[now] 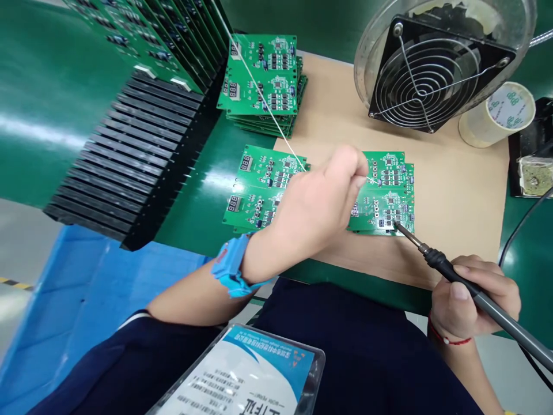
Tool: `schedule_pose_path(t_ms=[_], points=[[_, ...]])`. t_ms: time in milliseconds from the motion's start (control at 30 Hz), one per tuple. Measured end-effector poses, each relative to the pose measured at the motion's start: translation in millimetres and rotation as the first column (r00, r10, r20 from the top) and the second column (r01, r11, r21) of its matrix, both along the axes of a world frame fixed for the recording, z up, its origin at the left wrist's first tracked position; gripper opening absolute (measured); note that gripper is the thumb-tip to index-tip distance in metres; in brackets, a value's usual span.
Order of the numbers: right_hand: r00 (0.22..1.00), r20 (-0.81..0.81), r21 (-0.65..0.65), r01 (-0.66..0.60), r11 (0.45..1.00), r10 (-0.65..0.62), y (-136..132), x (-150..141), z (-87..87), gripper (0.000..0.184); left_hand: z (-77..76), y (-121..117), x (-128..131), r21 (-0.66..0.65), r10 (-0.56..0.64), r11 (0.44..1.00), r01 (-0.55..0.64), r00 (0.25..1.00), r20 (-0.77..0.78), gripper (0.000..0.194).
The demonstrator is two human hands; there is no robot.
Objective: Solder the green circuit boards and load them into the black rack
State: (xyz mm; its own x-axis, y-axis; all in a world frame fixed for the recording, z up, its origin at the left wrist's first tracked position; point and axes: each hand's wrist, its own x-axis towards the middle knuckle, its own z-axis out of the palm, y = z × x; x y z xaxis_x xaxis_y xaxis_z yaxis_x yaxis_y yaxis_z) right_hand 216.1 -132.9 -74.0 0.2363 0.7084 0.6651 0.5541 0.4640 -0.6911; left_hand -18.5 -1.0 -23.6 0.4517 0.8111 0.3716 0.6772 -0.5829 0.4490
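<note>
My left hand (pixel 315 202) is pinched on a thin strand of solder wire (pixel 268 106), which runs up and left out of view; a short end shows past my fingertips. Below that hand lies a green circuit board (pixel 391 202), partly covered by it. In my right hand (pixel 475 297) is a soldering iron (pixel 453 271), gripped like a pen. Its tip meets the lower right part of the board, among small black chips. More green boards (pixel 254 184) with digit displays lie to the left, partly behind my left wrist.
A stack of boards (pixel 263 75) stands at the back. Upright boards sit in a black slotted rack (pixel 125 155) at left. A fan (pixel 421 86) with a wire guard, a tape roll (pixel 496 115) and an iron stand with sponge (pixel 536 176) are at right. Brown paper (pixel 462 190) covers the bench.
</note>
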Motion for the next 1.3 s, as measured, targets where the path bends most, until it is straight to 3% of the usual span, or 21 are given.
schedule_pose_path(t_ms=[100,233,367,533,633,733,833,967,1067,1167,1300], points=[[1.000,0.013,-0.014,-0.022,1.000,0.022,-1.5,1.0,1.5,0.016,6.0,15.4,-11.3,-0.070,-0.026,0.997,0.021,0.997,-0.073,0.011],[1.000,-0.004,0.021,0.014,1.000,-0.014,-2.2,0.3,0.8,0.016,7.6,39.8,-14.6,-0.188,-0.014,0.982,-0.029,0.975,-0.224,0.024],[0.992,-0.048,0.111,0.119,0.987,-0.115,2.5,-1.6,-5.8,0.015,10.4,57.2,-2.4,-0.290,-0.012,0.950,-0.113,0.917,-0.398,0.038],[0.949,-0.136,0.167,0.305,0.938,-0.284,11.9,-2.7,-13.2,0.011,1.3,74.7,11.1,-0.450,-0.149,0.887,-0.106,0.856,-0.495,0.037],[0.925,-0.183,0.174,0.364,0.915,-0.333,15.4,-2.6,-13.2,0.009,-2.6,77.6,12.7,-0.449,-0.147,0.890,-0.082,0.880,-0.451,0.033],[0.914,-0.213,0.167,0.381,0.909,-0.344,16.5,-2.6,-11.9,0.009,2.3,72.8,10.6,-0.467,-0.074,0.881,-0.074,0.954,-0.291,0.028],[0.908,-0.226,0.142,0.388,0.911,-0.351,15.6,-2.5,-11.1,0.010,13.2,66.1,1.4,-0.616,0.007,0.788,-0.004,1.000,0.001,0.010],[0.911,-0.241,0.127,0.372,0.919,-0.335,12.9,-2.1,-11.3,0.012,26.7,62.3,-31.2,-0.710,0.159,0.700,0.083,0.950,0.268,0.013],[0.910,-0.263,0.129,0.363,0.923,-0.321,12.0,-2.2,-12.0,0.013,29.4,63.3,-68.0,-0.746,0.295,0.664,0.040,0.904,0.310,0.028],[0.911,-0.267,0.126,0.355,0.926,-0.313,12.3,-2.6,-13.1,0.014,20.8,66.2,-104.2,-0.710,0.338,0.702,-0.064,0.906,0.254,0.038],[0.925,-0.232,0.100,0.332,0.938,-0.302,11.5,-2.5,-12.9,0.015,1.7,67.5,-129.7,-0.610,0.386,0.761,-0.222,0.910,0.150,0.024]])
